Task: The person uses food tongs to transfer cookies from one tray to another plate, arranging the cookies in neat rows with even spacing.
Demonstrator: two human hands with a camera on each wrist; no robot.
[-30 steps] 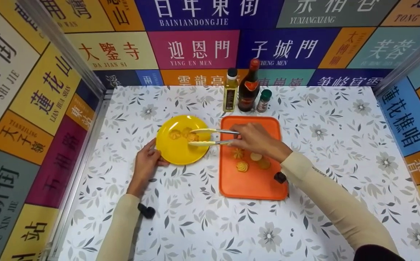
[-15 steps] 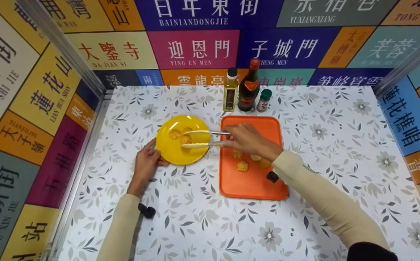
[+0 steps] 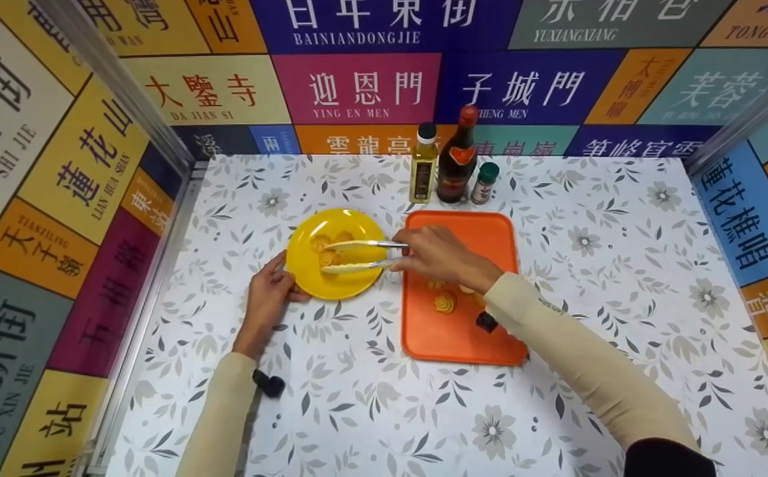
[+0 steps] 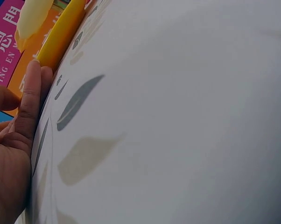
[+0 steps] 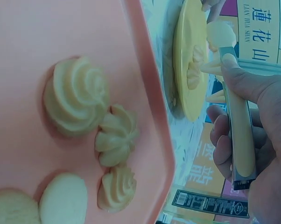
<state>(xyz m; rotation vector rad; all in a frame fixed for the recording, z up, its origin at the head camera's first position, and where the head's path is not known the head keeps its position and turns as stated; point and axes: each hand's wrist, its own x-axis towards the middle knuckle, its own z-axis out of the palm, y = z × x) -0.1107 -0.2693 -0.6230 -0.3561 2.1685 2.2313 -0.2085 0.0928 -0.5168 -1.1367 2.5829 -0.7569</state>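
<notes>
In the head view, the right hand (image 3: pixel 437 255), clamped round the tongs (image 3: pixel 387 244), has carried a piped cookie (image 3: pixel 329 258) farther left over the yellow plate (image 3: pixel 337 286), beside two others, suggesting imminent placement; in the left wrist view, the left hand (image 4: pixel 12 156) touches the rim, fingers extended; in the right wrist view, five cookies (image 5: pixel 76 95) lie on the orange tray (image 5: pixel 24 37).

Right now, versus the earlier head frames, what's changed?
Right hand and tongs moved left over the plate; the cookie between the tong tips went along, left and slightly nearer the person. Nothing newly gripped or released. Unchanged: left hand at the plate's rim, plate and orange tray in place.
</notes>
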